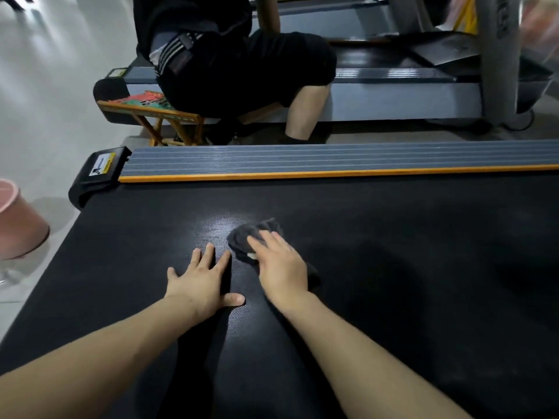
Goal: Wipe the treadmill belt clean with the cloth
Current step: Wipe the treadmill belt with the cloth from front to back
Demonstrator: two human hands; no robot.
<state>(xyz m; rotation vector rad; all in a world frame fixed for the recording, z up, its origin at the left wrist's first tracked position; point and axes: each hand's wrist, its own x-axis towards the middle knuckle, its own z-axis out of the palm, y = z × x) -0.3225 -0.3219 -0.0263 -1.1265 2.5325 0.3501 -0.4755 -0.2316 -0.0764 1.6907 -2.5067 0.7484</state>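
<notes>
Grey cloth (255,237) lies bunched under the flat right hand (282,267), whose grip is spread open and pressing, not clamped. The left hand (201,281) rests open just beside it on the black belt (423,267). Most unwiped belt probably stretches off to the right, nearer the right hand.

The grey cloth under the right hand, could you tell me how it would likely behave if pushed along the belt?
The grey cloth is bunched and creased, so it is probably floppy and would fold up if not held flat. The right hand lies flat on it, which should keep it spread. The treadmill belt looks textured, so the cloth may drag somewhat.
</notes>
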